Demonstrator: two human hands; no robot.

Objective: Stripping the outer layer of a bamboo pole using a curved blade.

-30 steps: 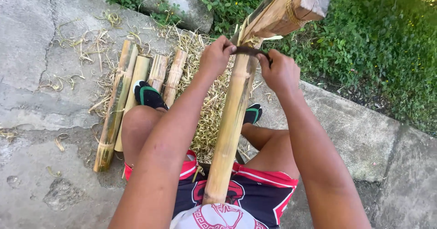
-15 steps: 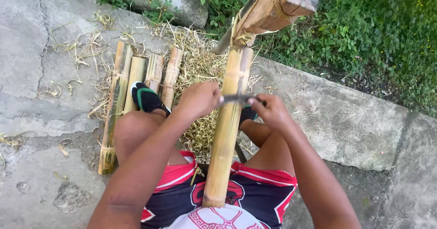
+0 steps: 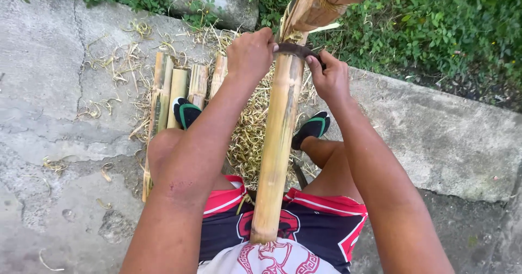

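Concrete ground with a grassy bank beyond. A long bamboo pole runs from the seated person's lap up to a wooden post bound with cord, lying between the knees. Four shorter bamboo pieces lie side by side on the ground to the left, beside a heap of pale shavings. Two feet in green-and-black sandals rest on either side of the pole. Left hand and right hand — each grip closed on one end of a dark curved blade set across the pole's upper end.
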